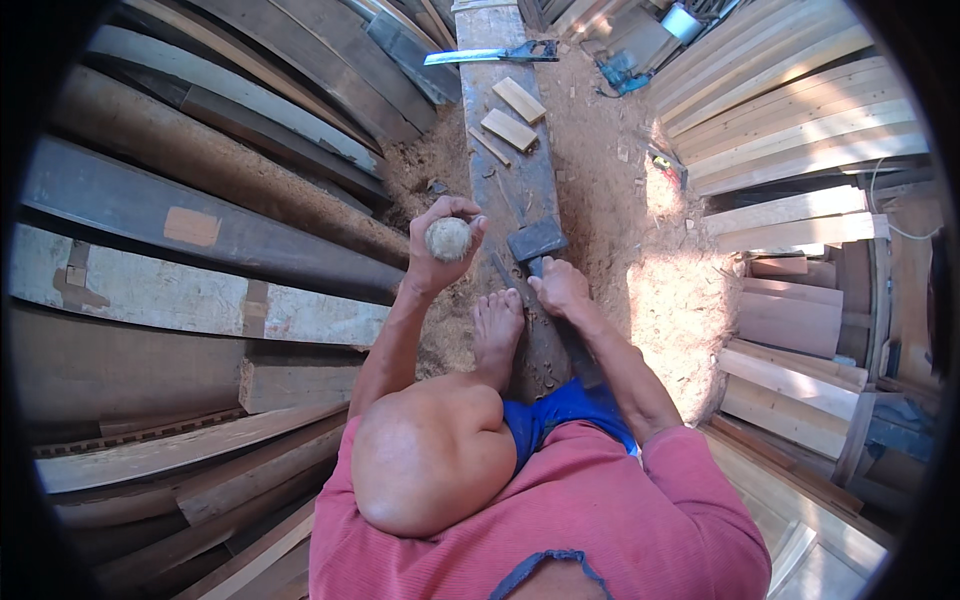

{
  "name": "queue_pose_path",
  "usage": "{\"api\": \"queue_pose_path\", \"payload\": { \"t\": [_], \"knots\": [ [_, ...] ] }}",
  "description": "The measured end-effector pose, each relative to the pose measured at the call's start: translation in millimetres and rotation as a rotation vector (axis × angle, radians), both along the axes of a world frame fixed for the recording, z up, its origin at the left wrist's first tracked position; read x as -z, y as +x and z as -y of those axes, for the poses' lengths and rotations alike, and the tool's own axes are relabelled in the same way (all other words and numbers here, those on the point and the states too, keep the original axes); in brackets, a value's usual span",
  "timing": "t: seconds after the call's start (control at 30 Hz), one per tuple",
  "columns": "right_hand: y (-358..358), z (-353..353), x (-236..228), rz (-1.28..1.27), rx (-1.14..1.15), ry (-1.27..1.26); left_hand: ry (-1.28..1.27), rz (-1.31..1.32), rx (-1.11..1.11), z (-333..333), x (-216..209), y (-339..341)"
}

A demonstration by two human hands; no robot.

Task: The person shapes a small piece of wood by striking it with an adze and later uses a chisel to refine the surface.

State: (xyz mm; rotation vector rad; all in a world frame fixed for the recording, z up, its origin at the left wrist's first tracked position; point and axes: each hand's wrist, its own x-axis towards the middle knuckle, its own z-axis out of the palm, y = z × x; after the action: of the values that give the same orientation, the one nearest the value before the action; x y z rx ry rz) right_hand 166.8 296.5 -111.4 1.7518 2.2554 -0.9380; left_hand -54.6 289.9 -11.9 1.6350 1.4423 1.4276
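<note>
Clamping one club (448, 239) in left hand (425, 252), raised left of the bench (540, 178), pale round end facing up. Gripping one hammer (537, 240) by its handle in right hand (560, 287), dark head over the bench; can't tell if touching. Planting a bare foot (498, 330) just below the club, near both hands. Farther up the bench: counting two blocks (509, 129), one stick (489, 146), one saw (490, 54) laid across. Beyond, upper right: seeing one teal power tool (622, 77), one white can (681, 22); can't read contents. Hemmed in by stacked boards (180, 282) both sides, too overlapped to count.
</note>
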Motion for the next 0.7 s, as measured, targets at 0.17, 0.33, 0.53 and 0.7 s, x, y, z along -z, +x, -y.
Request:
{"api": "queue_pose_path", "payload": {
  "t": [0.17,0.33,0.53,0.7],
  "knots": [
    [-3,7,-4,-0.013,-0.150,0.098,0.000,0.000,0.036,0,-17,7],
    [-3,-6,-11,-0.940,0.020,-0.155,0.333,-0.362,0.485,9,-20,50],
    [26,-19,-54,-1.403,0.552,-0.787,0.038,-0.475,0.328,15,-10,70],
    [41,3,-61,-1.479,0.745,-0.678,-0.867,-0.586,0.110,7,106,24]
  ]
}}
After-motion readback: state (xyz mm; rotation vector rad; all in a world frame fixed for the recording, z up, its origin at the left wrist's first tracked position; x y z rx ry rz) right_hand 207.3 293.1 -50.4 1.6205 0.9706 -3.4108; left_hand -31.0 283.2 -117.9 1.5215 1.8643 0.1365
